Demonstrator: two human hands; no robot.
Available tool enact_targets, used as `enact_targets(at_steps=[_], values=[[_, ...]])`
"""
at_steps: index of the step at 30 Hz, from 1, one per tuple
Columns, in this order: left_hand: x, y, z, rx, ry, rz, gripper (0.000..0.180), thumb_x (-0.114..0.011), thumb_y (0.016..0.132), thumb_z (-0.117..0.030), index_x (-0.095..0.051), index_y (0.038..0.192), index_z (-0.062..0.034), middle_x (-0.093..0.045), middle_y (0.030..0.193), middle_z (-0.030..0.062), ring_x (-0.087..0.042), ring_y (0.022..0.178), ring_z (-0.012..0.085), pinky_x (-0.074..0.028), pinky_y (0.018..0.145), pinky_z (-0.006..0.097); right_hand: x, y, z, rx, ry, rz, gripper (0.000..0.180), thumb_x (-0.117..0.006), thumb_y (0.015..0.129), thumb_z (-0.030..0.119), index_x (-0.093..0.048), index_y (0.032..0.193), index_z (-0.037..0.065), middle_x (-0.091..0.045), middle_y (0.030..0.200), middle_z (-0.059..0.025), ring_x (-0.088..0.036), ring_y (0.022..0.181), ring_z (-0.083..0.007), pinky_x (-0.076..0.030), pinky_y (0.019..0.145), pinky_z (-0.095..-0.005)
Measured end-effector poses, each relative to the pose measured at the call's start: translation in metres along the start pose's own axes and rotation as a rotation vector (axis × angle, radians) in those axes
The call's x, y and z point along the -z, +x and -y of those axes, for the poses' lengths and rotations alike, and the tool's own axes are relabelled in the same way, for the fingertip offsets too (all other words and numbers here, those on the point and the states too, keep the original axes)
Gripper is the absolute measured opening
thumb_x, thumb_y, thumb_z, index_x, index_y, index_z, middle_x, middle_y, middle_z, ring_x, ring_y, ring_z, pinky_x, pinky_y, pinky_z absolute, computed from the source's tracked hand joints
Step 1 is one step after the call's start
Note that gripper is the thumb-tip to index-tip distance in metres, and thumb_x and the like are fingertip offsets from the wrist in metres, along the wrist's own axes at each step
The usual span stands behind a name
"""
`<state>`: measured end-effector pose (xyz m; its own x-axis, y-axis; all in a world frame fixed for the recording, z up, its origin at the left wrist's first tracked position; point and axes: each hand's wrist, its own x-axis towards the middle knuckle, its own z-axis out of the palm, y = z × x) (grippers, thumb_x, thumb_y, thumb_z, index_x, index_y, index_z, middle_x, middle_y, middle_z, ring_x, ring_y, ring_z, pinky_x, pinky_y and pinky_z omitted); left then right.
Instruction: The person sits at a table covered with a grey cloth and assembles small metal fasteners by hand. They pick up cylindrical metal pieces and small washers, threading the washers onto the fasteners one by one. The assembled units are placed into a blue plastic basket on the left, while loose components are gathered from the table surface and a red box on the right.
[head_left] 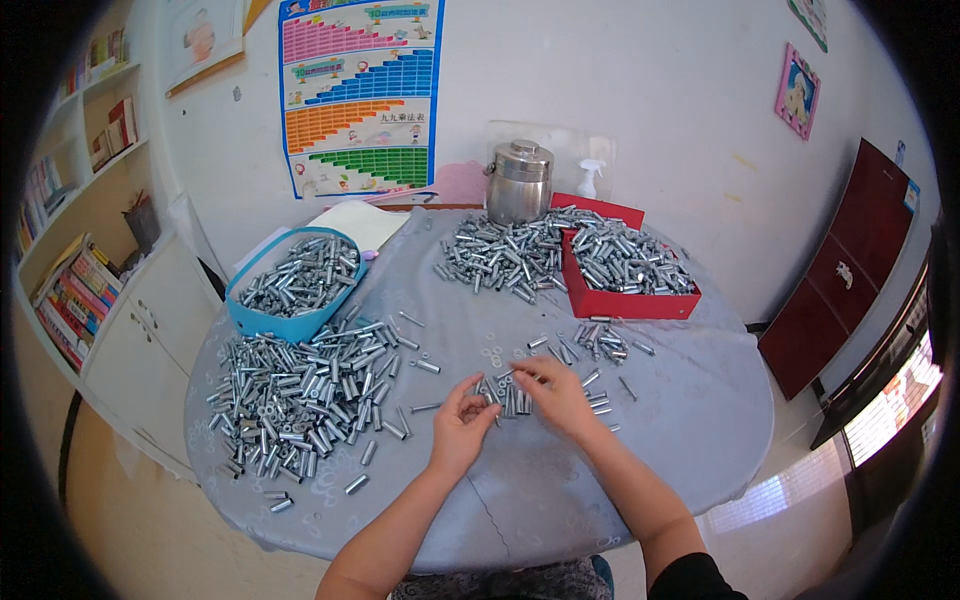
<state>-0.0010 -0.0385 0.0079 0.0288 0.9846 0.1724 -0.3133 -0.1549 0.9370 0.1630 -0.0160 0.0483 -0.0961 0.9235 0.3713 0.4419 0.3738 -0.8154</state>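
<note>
At the table's middle, my left hand (463, 428) curls its thumb and fingers in beside a small cluster of metal sleeves (518, 402); what it pinches, if anything, is too small to make out. Just to its right, my right hand (556, 396) is closed, its fingertips on a thin silver bolt (506, 374) above that cluster. Several pale washers (493, 354) lie just beyond the fingers. A group of bolts and sleeves (605, 342) lies farther off, in front of the red box (640, 306).
A large heap of metal sleeves and bolts (300, 400) covers the left side, below a filled blue basket (290, 328). Another heap (500, 255) lies by the red box, also filled. A steel pot (521, 183) and white spray bottle (590, 178) stand behind on the grey-clothed table (650, 450).
</note>
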Motion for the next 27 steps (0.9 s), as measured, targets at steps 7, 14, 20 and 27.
enact_targets(at_steps=[7, 14, 20, 27], values=[[0.008, 0.007, 0.003, -0.055, 0.037, -0.035, 0.024, -0.064, 0.08, 0.0, -0.061, 0.104, 0.0004, -0.061, 0.081, 0.0028, -0.056, 0.071, 0.006, -0.046, 0.064, 0.019, 0.006, 0.056, -0.048, -0.024, -0.575, 0.053, 0.02, -0.066, 0.071, 0.018, -0.07, 0.089, 0.01, -0.064, 0.089, -0.0119, -0.06, 0.086, -0.0288, -0.048, 0.074, -0.0367], [0.017, 0.013, 0.0, -0.07, 0.062, -0.12, 0.021, -0.063, 0.081, -0.001, -0.061, 0.102, 0.0001, -0.062, 0.078, 0.0051, -0.056, 0.067, 0.0077, -0.046, 0.061, 0.021, -0.004, 0.071, -0.061, -0.242, -0.592, 0.169, 0.018, -0.071, 0.066, 0.022, -0.07, 0.08, 0.011, -0.067, 0.081, -0.0082, -0.064, 0.078, -0.0259, -0.05, 0.07, -0.0367], [0.029, 0.023, -0.003, -0.044, -0.09, -0.296, 0.021, -0.063, 0.081, -0.001, -0.059, 0.102, 0.0014, -0.065, 0.079, 0.0081, -0.057, 0.064, 0.0097, -0.046, 0.06, 0.021, -0.009, 0.07, -0.066, -0.23, -0.654, 0.072, 0.024, -0.073, 0.066, 0.022, -0.067, 0.085, 0.009, -0.068, 0.079, -0.0059, -0.065, 0.075, -0.0221, -0.05, 0.066, -0.0349], [0.031, 0.024, -0.001, -0.03, -0.108, -0.29, 0.022, -0.063, 0.081, -0.001, -0.059, 0.102, 0.0011, -0.065, 0.079, 0.0086, -0.058, 0.063, 0.0101, -0.047, 0.059, 0.021, -0.011, 0.071, -0.066, -0.289, -0.764, 0.048, 0.031, -0.075, 0.063, 0.025, -0.066, 0.089, 0.01, -0.068, 0.084, -0.0066, -0.065, 0.081, -0.0239, -0.05, 0.069, -0.0354]])
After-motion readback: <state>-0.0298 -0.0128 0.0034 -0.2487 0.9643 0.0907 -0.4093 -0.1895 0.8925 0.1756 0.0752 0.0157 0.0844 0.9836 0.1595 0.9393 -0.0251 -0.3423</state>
